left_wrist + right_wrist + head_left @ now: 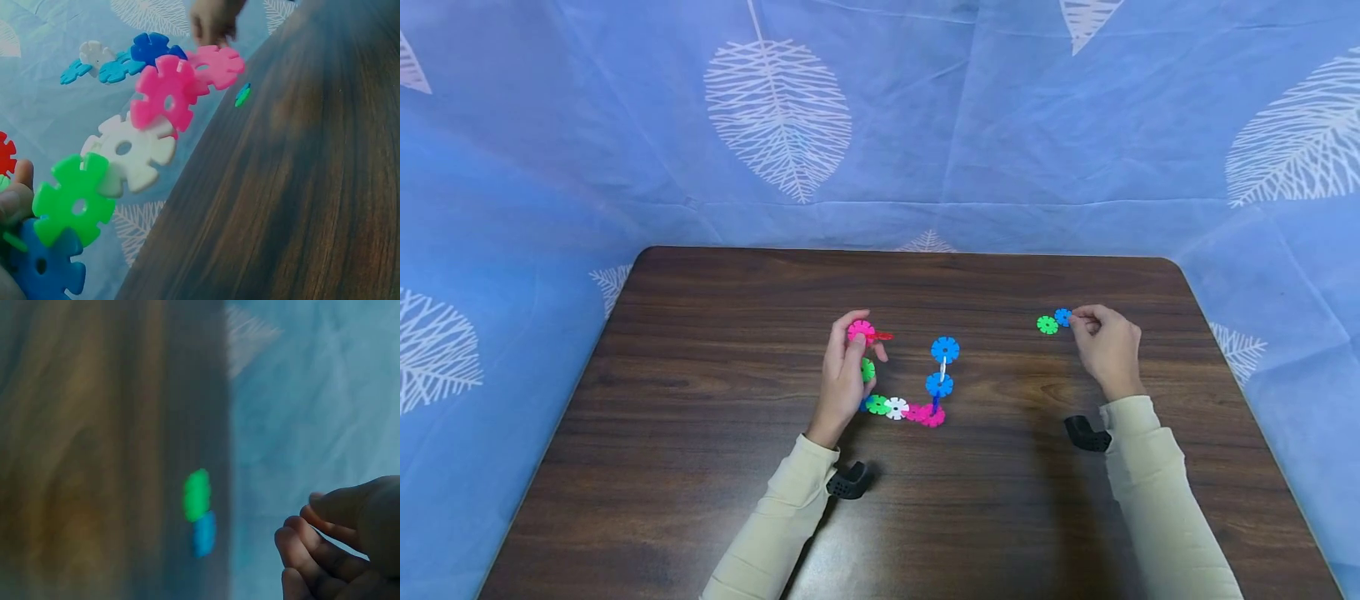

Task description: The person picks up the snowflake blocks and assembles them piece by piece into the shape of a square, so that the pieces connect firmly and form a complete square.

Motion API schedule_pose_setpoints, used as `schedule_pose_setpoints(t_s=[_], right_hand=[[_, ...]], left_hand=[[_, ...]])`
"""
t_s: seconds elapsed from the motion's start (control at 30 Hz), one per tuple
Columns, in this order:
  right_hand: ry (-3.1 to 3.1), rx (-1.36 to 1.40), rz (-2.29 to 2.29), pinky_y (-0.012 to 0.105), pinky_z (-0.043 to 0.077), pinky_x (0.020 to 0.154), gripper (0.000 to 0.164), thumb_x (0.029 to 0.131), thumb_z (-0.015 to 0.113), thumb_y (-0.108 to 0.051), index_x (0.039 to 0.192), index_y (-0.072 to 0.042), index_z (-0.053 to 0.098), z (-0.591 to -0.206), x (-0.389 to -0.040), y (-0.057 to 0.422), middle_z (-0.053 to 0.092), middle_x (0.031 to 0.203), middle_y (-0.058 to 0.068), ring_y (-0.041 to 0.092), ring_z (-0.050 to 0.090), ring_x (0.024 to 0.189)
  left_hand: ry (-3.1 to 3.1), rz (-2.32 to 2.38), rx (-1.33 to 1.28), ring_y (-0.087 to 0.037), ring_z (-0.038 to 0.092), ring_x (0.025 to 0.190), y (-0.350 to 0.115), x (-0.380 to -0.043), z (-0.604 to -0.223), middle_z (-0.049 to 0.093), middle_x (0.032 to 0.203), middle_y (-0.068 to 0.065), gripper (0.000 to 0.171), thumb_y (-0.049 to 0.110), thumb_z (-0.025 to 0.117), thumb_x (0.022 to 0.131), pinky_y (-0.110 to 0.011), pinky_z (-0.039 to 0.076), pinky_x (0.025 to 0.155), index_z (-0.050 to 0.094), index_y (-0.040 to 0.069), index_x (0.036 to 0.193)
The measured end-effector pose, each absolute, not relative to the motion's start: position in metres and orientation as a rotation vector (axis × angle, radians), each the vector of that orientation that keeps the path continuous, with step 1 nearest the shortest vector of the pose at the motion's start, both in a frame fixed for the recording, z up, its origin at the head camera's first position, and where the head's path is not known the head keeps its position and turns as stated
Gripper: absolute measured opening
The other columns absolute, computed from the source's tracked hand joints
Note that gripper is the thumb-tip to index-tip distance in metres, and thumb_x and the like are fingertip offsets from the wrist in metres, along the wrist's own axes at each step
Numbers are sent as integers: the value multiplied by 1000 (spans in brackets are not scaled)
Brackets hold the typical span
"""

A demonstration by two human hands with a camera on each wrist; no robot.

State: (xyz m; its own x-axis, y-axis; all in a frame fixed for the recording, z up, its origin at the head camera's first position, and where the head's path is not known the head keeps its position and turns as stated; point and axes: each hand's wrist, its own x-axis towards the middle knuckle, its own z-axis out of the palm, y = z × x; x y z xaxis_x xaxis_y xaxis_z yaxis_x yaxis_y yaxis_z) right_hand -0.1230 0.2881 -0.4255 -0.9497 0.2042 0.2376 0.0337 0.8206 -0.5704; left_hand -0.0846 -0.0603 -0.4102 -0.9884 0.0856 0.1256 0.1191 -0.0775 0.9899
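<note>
My left hand (844, 367) pinches a pink snowflake disc (861, 331) between thumb and fingers. That disc belongs to a chain of interlocked plastic snowflake discs, with a red disc (882, 337) and a green disc (868, 369) close to the fingers. From the hand, the chain runs through a white disc (128, 150) and pink discs (164, 94) to light-blue ones (945, 350). My right hand (1108, 346) is beside a loose blue disc (1063, 317) and a loose green disc (1047, 325). In the right wrist view, its loosely bent fingers are apart from both.
The dark wooden table (700, 500) has its back edge just beyond the loose discs. Behind it hangs a blue cloth (910, 125) with white leaf prints. A black wrist device (850, 481) sits at the left cuff, another (1086, 434) at the right.
</note>
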Motion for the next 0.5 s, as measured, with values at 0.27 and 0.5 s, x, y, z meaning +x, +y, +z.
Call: schedule_pose_setpoints(t_s=[0.27,0.5], right_hand=[[-2858,-346,891,58,29,102,32,92,61,-22,102,9,65,-458,-129,302,68,86,25,40,60,84],[-2843,-586,843,55,41,94,51,90,61,-40,100,9,67,-472,-142,292,69,95,27,45,56,99]], left_hand=[[-2115,-2264,-237,-9,35,39,-59,-84,-413,51,82,-23,29,10,31,104,-18,31,37,38,-1,130],[-2050,-2322,-202,-7,34,42,-58,-85,-415,45,77,-16,20,7,33,103,-17,31,38,36,-7,116]])
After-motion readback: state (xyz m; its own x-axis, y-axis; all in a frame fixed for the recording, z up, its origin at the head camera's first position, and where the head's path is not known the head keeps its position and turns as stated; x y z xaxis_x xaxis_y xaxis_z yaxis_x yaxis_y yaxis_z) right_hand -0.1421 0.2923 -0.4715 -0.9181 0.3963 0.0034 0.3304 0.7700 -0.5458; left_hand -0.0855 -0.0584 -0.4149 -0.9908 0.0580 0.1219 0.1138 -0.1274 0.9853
